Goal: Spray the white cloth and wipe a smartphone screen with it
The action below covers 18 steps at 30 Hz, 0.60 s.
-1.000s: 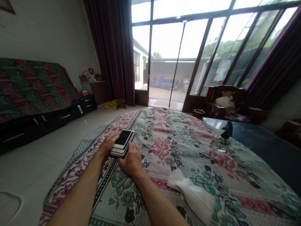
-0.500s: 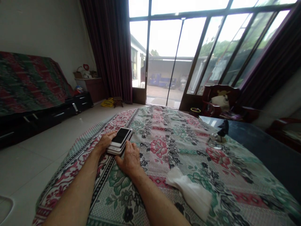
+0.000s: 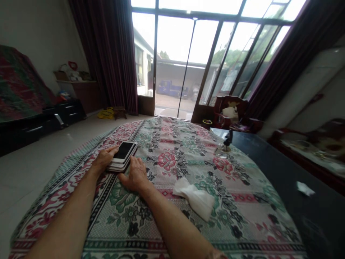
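A small stack of phones lies on the flowered cloth, the top one showing a dark screen. My left hand rests against the stack's left side, fingers curled onto it. Against the stack's right edge sits my right hand, with its thumb and fingers pressed to it. Both hands clasp the stack between them on the cloth.
A crumpled white tissue lies on the cloth to the right of my right forearm. A small dark figurine on a glass base stands farther back. A dark table top adjoins on the right, bearing a scrap of white paper. Tiled floor lies to the left.
The view has swung to the right, so hands and phones now sit further left in frame. The hands keep the same hold on the stack.
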Each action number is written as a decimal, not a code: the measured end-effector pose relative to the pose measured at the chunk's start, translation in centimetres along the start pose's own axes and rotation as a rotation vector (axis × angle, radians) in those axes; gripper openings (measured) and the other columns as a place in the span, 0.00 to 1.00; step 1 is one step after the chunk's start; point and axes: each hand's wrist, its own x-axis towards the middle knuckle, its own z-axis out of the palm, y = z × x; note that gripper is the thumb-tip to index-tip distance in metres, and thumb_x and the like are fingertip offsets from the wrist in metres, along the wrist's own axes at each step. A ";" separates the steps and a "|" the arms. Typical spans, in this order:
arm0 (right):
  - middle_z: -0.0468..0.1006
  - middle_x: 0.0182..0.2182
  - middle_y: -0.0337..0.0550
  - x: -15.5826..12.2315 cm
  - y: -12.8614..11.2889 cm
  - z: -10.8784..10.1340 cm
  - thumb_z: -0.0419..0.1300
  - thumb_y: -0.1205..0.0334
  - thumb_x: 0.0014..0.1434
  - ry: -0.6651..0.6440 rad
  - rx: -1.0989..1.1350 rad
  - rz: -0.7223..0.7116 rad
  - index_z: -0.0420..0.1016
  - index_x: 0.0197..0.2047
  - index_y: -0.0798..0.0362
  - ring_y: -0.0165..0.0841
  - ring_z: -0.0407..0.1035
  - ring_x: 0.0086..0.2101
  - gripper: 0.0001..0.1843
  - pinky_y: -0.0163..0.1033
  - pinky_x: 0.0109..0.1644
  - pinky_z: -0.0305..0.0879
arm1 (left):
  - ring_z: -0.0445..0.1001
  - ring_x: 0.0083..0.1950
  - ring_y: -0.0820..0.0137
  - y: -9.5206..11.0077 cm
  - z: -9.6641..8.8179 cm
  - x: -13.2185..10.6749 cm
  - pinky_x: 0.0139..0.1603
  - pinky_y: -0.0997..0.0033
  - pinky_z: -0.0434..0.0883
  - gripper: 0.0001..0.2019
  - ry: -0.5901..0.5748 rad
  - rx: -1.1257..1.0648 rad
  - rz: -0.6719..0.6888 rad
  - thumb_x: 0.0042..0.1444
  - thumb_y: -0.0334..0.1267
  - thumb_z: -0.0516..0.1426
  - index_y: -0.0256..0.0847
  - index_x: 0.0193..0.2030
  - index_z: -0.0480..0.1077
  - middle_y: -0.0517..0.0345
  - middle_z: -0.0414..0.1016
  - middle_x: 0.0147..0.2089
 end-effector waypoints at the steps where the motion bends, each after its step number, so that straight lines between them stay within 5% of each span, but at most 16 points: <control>1: 0.71 0.53 0.53 -0.1 -0.1 -0.6 0.62 0.53 0.51 -0.031 0.016 -0.010 0.62 0.58 0.58 0.44 0.63 0.53 0.34 0.49 0.58 0.61 | 0.76 0.52 0.57 -0.2 0.0 0.2 0.55 0.63 0.71 0.15 -0.005 0.023 -0.006 0.55 0.36 0.57 0.35 0.47 0.77 0.48 0.79 0.50; 6: 0.77 0.44 0.45 -1.6 -0.5 -5.6 0.61 0.55 0.54 -0.201 0.031 -0.058 0.69 0.54 0.54 0.37 0.71 0.45 0.24 0.41 0.49 0.68 | 0.69 0.60 0.51 0.8 -0.2 0.0 0.63 0.54 0.62 0.16 0.109 0.323 0.066 0.57 0.36 0.58 0.33 0.51 0.75 0.46 0.77 0.54; 11: 0.79 0.38 0.41 -4.5 1.1 -13.8 0.58 0.62 0.58 -0.098 -0.146 -0.067 0.78 0.41 0.50 0.33 0.72 0.40 0.09 0.40 0.48 0.66 | 0.73 0.56 0.55 4.1 2.0 -2.4 0.59 0.64 0.66 0.15 0.130 0.398 0.332 0.58 0.34 0.55 0.35 0.49 0.76 0.51 0.77 0.53; 15: 0.79 0.32 0.41 -7.3 4.8 -19.6 0.55 0.70 0.57 -0.108 -0.296 0.136 0.79 0.32 0.52 0.30 0.70 0.34 0.11 0.35 0.41 0.62 | 0.76 0.51 0.59 6.4 6.3 -5.8 0.55 0.70 0.68 0.13 -0.117 0.286 0.504 0.54 0.36 0.55 0.39 0.44 0.78 0.50 0.80 0.49; 18: 0.75 0.22 0.41 -9.6 7.8 -22.3 0.55 0.63 0.61 -0.267 -0.347 0.330 0.77 0.24 0.55 0.28 0.65 0.25 0.16 0.34 0.31 0.54 | 0.77 0.39 0.63 7.9 9.2 -9.1 0.43 0.73 0.69 0.09 -0.447 0.199 0.634 0.51 0.38 0.57 0.44 0.35 0.80 0.55 0.82 0.37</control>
